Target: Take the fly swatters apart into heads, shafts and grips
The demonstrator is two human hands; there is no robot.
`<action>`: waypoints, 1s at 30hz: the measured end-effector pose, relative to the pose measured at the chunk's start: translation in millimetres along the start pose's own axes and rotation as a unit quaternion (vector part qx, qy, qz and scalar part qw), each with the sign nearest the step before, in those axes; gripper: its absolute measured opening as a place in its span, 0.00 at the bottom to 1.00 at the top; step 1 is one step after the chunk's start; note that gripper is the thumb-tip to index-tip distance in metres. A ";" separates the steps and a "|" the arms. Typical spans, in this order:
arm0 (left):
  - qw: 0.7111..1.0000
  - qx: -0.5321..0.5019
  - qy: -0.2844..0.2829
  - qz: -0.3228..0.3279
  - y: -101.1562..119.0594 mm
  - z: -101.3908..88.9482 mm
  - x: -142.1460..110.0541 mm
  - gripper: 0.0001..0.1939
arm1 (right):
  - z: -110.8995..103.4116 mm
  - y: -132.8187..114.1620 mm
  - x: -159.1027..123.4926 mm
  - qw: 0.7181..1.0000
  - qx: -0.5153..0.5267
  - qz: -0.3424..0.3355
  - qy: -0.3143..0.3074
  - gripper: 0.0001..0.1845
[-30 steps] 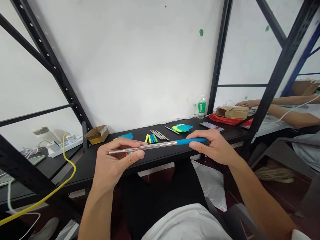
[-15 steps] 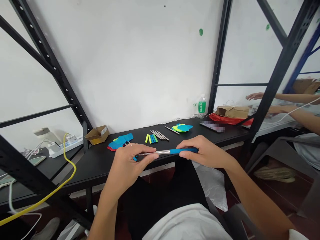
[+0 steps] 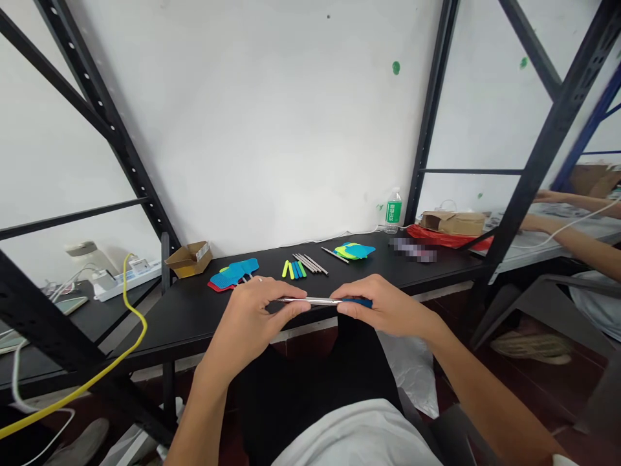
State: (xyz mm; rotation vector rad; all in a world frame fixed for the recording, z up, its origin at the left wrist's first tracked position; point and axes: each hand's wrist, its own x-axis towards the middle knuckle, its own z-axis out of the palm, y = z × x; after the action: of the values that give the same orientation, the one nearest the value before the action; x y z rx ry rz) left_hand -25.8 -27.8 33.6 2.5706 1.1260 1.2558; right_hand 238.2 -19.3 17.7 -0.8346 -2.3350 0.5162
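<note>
A thin metal rod (image 3: pixel 320 301) with a blue handle (image 3: pixel 359 302) lies level between my hands, above the front edge of the black table. My left hand (image 3: pixel 264 307) is closed on the bare metal end, thumb against fingers. My right hand (image 3: pixel 383 305) pinches the rod where metal meets the handle and hides part of that joint. Behind them, several short green and blue handles (image 3: pixel 294 269) lie in a row beside a group of metal rods (image 3: pixel 310 263). Blue, red and green flat swatter heads (image 3: pixel 235 274) lie to the left, more flat heads (image 3: pixel 356 250) to the right.
On the black table (image 3: pixel 184 310) stand an open cardboard box (image 3: pixel 190 259) at left and a water bottle (image 3: pixel 393 210) at right. A yellow cable (image 3: pixel 140 323) hangs at left. Black posts (image 3: pixel 528 149) frame the table; a co-worker's arms (image 3: pixel 563 226) show at far right.
My right hand has shifted left along the handle to where it meets the metal, so less blue shows. The view has tilted slightly. My left hand keeps its grip.
</note>
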 end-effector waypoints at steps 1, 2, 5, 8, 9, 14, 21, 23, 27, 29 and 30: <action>1.000 0.001 0.007 -0.004 -1.4 -2.8 -0.3 0.08 | -1.8 1.0 -0.5 1.000 0.001 0.009 -0.001 0.17; 1.000 0.002 0.013 -0.007 -2.7 -5.2 -0.6 0.08 | -3.6 1.9 -1.1 1.000 0.004 0.018 -0.004 0.17; 1.000 0.002 0.019 -0.014 -6.3 -9.6 -1.7 0.08 | -7.8 3.4 -3.2 0.999 0.007 0.047 -0.008 0.18; 1.000 -0.002 0.014 -0.016 -10.0 -12.2 -2.9 0.08 | -9.8 3.3 -4.8 0.998 0.001 0.066 -0.007 0.18; 1.000 -0.003 0.013 -0.018 -11.2 -13.1 -3.3 0.08 | -9.9 3.2 -5.0 0.998 -0.003 0.069 -0.008 0.18; 0.999 0.001 -0.006 -0.039 -16.7 -15.1 -5.1 0.09 | -6.8 5.8 -3.4 0.997 -0.028 0.075 -0.006 0.18; 0.999 0.037 0.023 -0.032 -23.1 -10.4 -3.5 0.12 | -6.3 20.3 -0.7 0.994 -0.031 0.076 0.070 0.22; 0.998 0.042 0.042 -0.023 -25.1 -11.1 -3.6 0.12 | -8.6 26.8 0.4 0.992 -0.030 0.088 0.087 0.22; 0.996 0.043 0.070 -0.028 -27.0 -13.5 -4.7 0.12 | -8.5 58.1 6.1 0.982 -0.020 0.131 0.137 0.22; 0.996 0.045 0.069 -0.032 -26.6 -13.5 -4.9 0.12 | -3.4 84.6 10.0 0.975 -0.020 0.163 0.150 0.23; 0.996 0.047 0.064 -0.033 -26.1 -13.3 -4.9 0.11 | 0.1 99.2 11.7 0.970 -0.021 0.184 0.158 0.23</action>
State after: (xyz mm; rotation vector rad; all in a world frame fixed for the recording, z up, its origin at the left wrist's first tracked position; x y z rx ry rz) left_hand -52.4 -15.2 29.9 2.5258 1.3124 1.4019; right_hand 274.2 60.7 -30.3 -1.2819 -1.9141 0.4473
